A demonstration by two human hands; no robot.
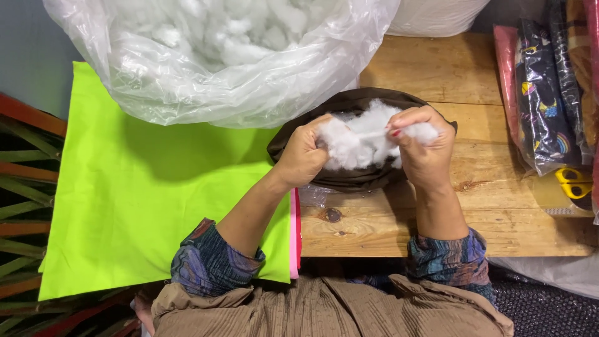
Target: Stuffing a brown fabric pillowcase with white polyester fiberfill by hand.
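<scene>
My left hand [304, 155] and my right hand [426, 146] both grip a clump of white fibre stuffing [360, 138], held between them. The clump sits in the mouth of a dark brown fabric cover [349, 178] that lies on the wooden table [486, 187]. My right thumb and fingers pinch a tuft at the clump's right side. My left fingers curl into its left side. Just behind, a big clear plastic bag [206, 81] holds much more of the same white stuffing.
A bright green cloth [137, 200] covers the table's left part, with pink cloth edges [294, 237] under it. Folded patterned fabrics [549, 93] are stacked at the right, and yellow-handled scissors [574, 182] lie beside them.
</scene>
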